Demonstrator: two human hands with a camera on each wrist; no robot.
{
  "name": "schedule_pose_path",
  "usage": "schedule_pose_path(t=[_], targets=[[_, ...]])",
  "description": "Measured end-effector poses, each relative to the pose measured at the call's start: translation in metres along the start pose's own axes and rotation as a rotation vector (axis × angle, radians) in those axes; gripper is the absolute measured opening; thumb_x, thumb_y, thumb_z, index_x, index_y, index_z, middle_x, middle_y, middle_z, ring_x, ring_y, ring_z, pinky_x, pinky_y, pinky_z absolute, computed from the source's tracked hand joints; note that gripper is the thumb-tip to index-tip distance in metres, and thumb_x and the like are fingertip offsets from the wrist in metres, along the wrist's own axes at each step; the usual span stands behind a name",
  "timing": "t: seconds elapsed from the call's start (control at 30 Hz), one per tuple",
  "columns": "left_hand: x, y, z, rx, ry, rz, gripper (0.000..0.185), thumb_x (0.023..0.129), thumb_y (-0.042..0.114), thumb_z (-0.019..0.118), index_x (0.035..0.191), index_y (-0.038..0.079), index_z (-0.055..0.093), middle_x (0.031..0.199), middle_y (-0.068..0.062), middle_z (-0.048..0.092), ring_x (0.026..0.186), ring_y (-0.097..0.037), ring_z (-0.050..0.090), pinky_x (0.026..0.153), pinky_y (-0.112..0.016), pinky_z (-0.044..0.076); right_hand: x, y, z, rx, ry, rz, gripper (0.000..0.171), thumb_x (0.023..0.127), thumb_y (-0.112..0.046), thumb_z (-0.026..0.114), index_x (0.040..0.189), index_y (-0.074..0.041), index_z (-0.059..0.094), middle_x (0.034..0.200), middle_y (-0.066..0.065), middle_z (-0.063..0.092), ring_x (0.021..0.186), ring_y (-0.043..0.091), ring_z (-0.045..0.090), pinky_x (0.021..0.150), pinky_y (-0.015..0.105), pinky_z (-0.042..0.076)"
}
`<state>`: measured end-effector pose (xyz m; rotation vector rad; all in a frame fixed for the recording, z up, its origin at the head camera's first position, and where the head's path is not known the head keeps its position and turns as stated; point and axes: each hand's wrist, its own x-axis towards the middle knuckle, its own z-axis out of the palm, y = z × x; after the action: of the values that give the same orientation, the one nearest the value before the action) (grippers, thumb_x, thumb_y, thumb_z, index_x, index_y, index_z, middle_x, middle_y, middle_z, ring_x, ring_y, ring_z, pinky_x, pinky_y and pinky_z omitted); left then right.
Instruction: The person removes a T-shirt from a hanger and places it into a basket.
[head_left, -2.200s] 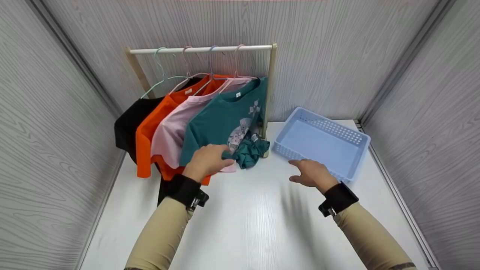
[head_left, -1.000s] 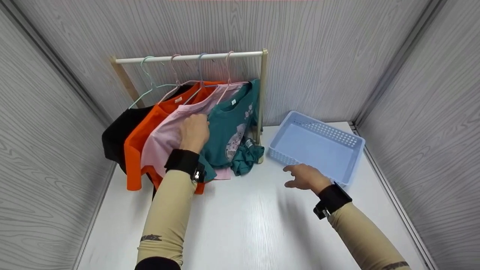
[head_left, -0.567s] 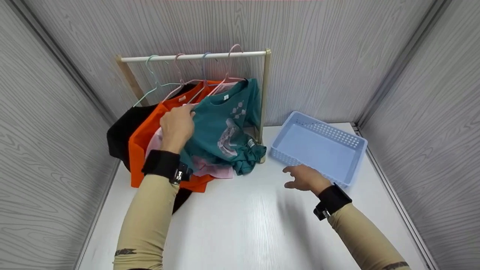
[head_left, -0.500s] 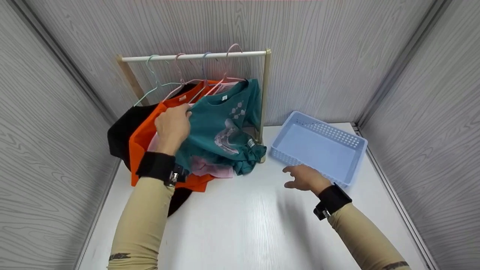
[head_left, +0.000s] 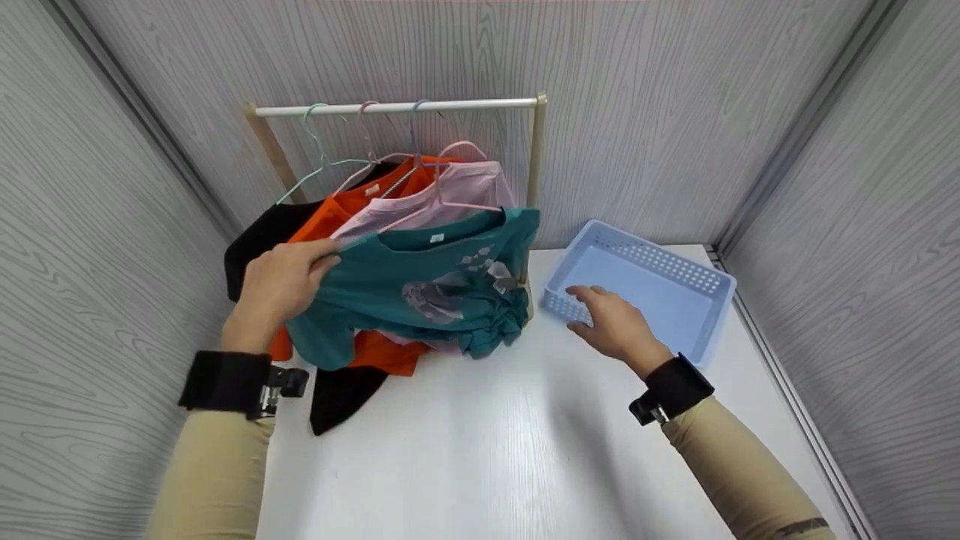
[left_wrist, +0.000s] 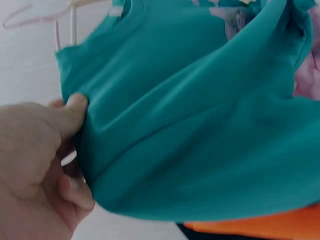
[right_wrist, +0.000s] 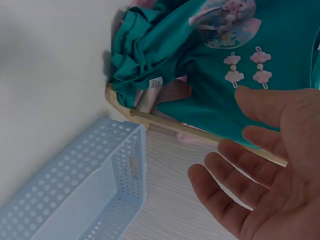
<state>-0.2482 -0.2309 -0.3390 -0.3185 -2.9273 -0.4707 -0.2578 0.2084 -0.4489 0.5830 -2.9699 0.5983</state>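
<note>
White tabletop (head_left: 450,450) carries a wooden clothes rack (head_left: 487,104) and, right of it, a blue perforated basket (head_left: 652,277); the teal printed T-shirt (head_left: 405,262) hangs slanting before the rack on a pink hanger (head_left: 469,205), hook below the rail. Left hand (head_left: 277,285) pinches its shoulder, thumb against fingers; right hand (head_left: 616,324), loosely spread, holds nothing near the basket's near side. Unhooking seems done; next move likely calls for right-hand support at the free shoulder, then parting shirt from hanger.

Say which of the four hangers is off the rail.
The pink hanger in the teal shirt that the left hand pinches: its hook is clear of the rail; the other three hang on it.
</note>
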Motion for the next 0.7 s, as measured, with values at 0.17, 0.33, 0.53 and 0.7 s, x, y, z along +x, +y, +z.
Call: schedule_pose_path(t=[0.17,0.33,0.53,0.7], targets=[[-0.006,0.006,-0.006,-0.012,-0.066,0.117,0.026,0.100,0.026,0.055,0.121,0.017,0.067,0.116,-0.013,0.070,0.096,-0.034,0.062,0.086,-0.054,0.049,0.005,-0.016,-0.015,0.055,0.186,-0.032,0.067,0.091,-0.025,0.069,0.148,-0.012,0.036,0.145,0.017,0.045,0.132,0.036,0.047,0.096,0.055,0.048],[-0.002,0.021,0.003,-0.055,-0.104,0.208,0.021,0.098,0.025,0.057,0.115,0.017,0.069,0.111,-0.008,0.071,0.096,-0.031,0.062,0.090,-0.051,0.048,0.007,-0.030,-0.022,0.115,0.251,-0.103,0.055,0.096,-0.028,0.062,0.146,-0.016,0.042,0.139,0.012,0.053,0.129,0.032,0.050,0.101,0.053,0.045],[0.004,0.034,0.024,-0.096,-0.157,0.192,0.026,0.099,0.026,0.057,0.119,0.014,0.068,0.113,-0.009,0.070,0.098,-0.030,0.061,0.096,-0.050,0.048,0.000,-0.027,-0.023,0.123,0.361,-0.102,0.022,0.100,-0.025,0.054,0.111,-0.013,0.069,0.102,0.006,0.073,0.091,0.024,0.069,0.080,0.045,0.054],[0.011,0.058,0.042,-0.118,-0.253,0.143,0.030,0.100,0.027,0.056,0.125,0.014,0.064,0.115,-0.009,0.068,0.100,-0.030,0.061,0.097,-0.048,0.049,-0.009,-0.016,-0.023,0.091,0.406,-0.026,0.022,0.098,-0.026,0.057,0.104,-0.011,0.072,0.096,0.007,0.075,0.084,0.025,0.071,0.073,0.046,0.054]])
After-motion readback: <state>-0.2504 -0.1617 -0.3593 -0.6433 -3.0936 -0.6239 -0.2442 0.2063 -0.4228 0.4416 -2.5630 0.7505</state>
